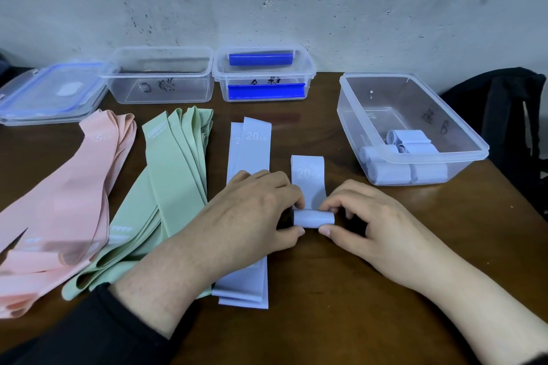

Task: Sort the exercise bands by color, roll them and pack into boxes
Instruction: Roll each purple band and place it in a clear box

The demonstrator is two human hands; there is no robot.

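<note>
Brown counter (341, 290): blue band (308, 184) runs away from viewer, near end rolled crosswise; left hand (255, 210) and right hand (364, 216) pinch the roll's ends.

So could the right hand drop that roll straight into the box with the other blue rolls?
Probably yes: the box stands open, lidless, on the right hand's side, with bare table between it and the roll.

I am sitting at a dark brown wooden table (370, 290) that is standing against a pale, rough wall (296, 3) with small dark spots. Soft, even light is falling on it. A black bag (510, 115) is leaning at the right edge.
</note>
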